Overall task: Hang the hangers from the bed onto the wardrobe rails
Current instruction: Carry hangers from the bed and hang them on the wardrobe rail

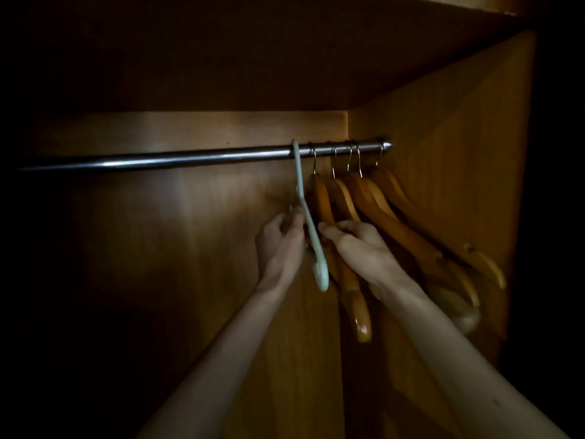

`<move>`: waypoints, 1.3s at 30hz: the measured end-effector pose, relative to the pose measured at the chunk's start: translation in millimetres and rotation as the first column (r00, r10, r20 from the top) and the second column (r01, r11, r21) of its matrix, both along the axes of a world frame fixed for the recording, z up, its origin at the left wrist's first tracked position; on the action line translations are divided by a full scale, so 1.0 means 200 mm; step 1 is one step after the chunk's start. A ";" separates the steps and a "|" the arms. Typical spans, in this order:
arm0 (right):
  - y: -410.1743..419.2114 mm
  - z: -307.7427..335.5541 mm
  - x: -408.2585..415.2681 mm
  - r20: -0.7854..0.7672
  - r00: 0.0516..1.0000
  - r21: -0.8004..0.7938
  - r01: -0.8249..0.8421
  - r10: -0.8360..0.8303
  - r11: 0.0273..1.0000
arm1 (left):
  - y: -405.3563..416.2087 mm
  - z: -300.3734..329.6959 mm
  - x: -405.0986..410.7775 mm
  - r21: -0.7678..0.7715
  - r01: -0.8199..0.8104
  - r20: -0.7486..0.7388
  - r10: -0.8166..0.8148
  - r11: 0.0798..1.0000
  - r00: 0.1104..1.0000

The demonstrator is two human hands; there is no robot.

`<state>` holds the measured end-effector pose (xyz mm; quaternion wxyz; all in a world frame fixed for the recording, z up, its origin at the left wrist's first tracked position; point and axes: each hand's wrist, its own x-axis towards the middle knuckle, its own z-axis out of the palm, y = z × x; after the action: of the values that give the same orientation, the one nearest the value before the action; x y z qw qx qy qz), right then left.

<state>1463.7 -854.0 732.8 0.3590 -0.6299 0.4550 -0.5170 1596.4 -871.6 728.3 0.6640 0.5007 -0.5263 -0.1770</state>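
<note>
Green hanger (311, 239) on rail (190, 157), dim wardrobe; left hand (280, 245) pinching it, right hand (359, 248) gripping wooden hanger (351, 280)

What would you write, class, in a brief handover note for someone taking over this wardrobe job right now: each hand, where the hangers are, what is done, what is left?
Left hand: fingers closed on the pale green plastic hanger, whose hook is already over the shiny metal wardrobe rail.
Right hand: resting against the nearest of the orange-brown wooden hangers, beside the green one; whether it grips is unclear.
Done: the wooden hangers hang bunched at the rail's right end, the green one just left of them.
Left: release the green hanger and check it hangs freely. The bed is out of view, so fetch any hangers remaining there.
</note>
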 end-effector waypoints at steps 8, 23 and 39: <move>0.31 -0.39 -0.04 0.117 0.992 -0.075 0.058 -0.049 0.996 | 0.16 -0.55 0.01 0.161 0.118 0.070 -0.130 0.980 0.989; 0.80 -2.14 -0.46 -0.231 0.968 0.650 0.228 -0.097 0.725 | 0.62 -2.32 -0.19 0.973 0.181 -0.023 -0.714 0.146 0.699; 2.66 -3.27 -0.59 -0.382 0.622 0.924 0.256 -0.684 -0.283 | 1.37 -3.16 -0.71 0.954 -0.281 -0.129 -0.989 -0.106 -0.065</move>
<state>1345.0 -322.7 79.6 0.5028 0.1485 0.8204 -0.2281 1453.6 -598.2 96.8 -0.4148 0.4160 -0.7007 -0.4049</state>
